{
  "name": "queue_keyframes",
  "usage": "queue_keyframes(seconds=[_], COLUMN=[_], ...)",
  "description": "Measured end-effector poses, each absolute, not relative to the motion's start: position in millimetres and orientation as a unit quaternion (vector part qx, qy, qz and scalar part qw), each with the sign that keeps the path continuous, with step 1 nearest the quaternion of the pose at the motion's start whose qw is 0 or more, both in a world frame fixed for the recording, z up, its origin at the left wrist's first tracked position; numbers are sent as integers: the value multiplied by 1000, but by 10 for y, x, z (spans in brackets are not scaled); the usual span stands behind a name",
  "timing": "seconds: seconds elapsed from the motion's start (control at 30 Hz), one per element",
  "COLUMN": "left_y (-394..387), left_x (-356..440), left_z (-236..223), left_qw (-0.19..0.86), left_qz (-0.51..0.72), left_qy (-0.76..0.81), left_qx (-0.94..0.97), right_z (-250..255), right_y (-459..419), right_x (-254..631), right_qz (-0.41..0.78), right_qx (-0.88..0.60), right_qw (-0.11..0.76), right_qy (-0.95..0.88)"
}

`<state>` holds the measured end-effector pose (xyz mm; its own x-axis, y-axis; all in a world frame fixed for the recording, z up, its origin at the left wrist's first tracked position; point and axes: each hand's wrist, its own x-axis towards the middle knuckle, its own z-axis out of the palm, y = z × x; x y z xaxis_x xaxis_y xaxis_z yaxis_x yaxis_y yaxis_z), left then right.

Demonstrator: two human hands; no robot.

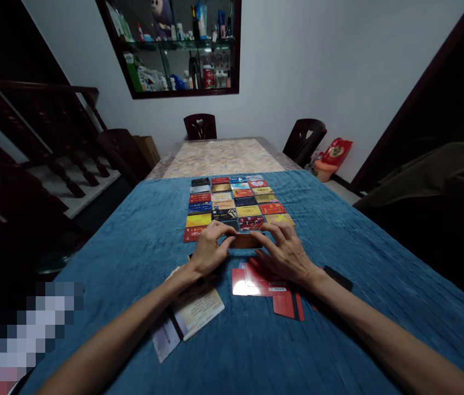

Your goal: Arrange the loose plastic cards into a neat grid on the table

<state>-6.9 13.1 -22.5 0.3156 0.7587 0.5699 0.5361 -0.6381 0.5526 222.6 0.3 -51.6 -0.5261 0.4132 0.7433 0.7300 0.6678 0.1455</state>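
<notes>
Between my two hands is a brown card (245, 241), tilted up at the near edge of a grid of cards. My left hand (211, 249) pinches its left end between thumb and fingers. On the other end, the thumb and fingers of my right hand (283, 249) are closed. Beyond them lie several colourful cards in rows, among them a yellow card (199, 220) and a dark red card (251, 223). Pale cards (199, 312) lie loose under my left wrist. Several red cards (256, 282) overlap below my right hand, and a black card (338, 278) is partly behind that wrist.
A blue cloth (133, 241) covers the near part of the table, with a patterned tabletop (224, 156) beyond. Dark chairs (200, 127) stand around it. On the right floor are a red bag (337, 152) and an orange bin (324, 170). A stair railing (43, 137) runs along the left.
</notes>
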Motion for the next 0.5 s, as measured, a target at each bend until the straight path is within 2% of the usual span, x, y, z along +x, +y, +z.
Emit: queue_keyframes(seconds=[0.5], left_y=[137], left_x=[-71], left_z=[-185], left_qw=[148], left_qz=[439], left_qy=[415], left_qx=[783], right_z=[-521], right_y=[49], right_x=[2247], right_qz=[-256], right_qx=[-322], right_qw=[356], right_qy=[-840])
